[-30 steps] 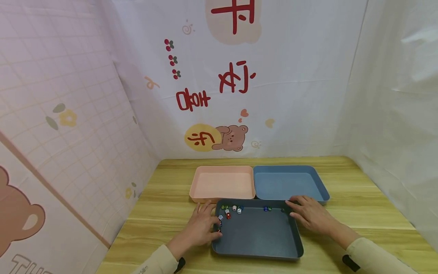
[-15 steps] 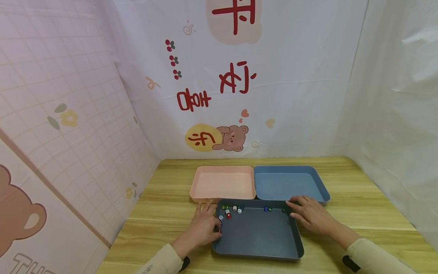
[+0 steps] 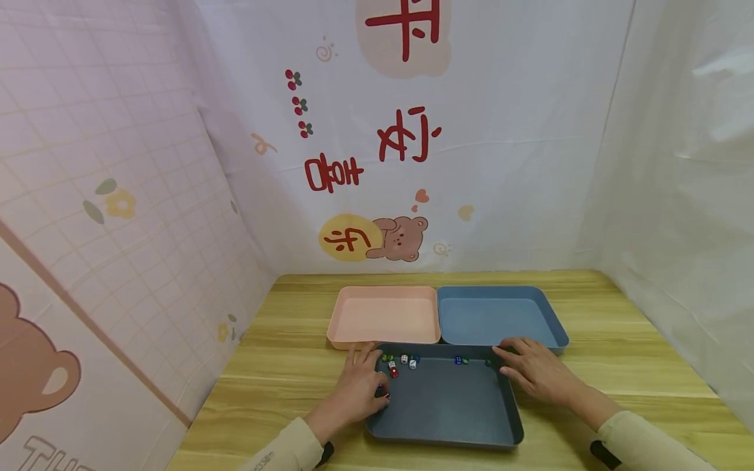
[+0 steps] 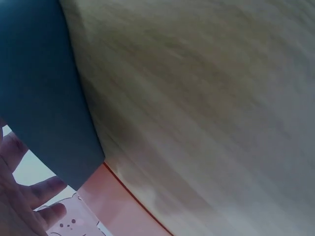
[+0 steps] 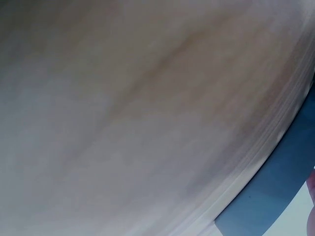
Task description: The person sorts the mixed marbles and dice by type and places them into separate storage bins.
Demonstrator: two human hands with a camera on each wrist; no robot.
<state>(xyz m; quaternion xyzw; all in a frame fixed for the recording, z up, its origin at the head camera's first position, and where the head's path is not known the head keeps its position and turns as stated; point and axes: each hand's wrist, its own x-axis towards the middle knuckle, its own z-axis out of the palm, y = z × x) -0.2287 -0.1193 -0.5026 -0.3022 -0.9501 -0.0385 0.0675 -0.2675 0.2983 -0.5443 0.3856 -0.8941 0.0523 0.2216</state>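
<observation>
Dark red die (image 3: 387, 396), small, white-spotted, sits lower centre of the frame, just inside the left wall of the dark grey tray (image 3: 444, 418), right at the thumb tip of the left hand (image 3: 353, 389). Left thumb and index bend toward each other around it; can't tell if they actually clamp it, too small. Other left fingers lie over the rim, upper left corner of the tray. Die should be light, hard, stiff, probably slick; best held by two opposite faces, as a corner grip could let it spin away. Not fragile, I'd judge.

Right hand (image 3: 536, 367) rests on the tray's upper right corner, fingers apart, none wrapped round a die.

Along the tray's top edge: white die (image 3: 404, 359), brighter red die (image 3: 394, 373), green beads (image 3: 385, 358) at left; blue die (image 3: 458, 360) right of centre. Further up, pink tray (image 3: 383, 315) and blue tray (image 3: 497, 315), side by side on the wooden table (image 3: 265, 379)
</observation>
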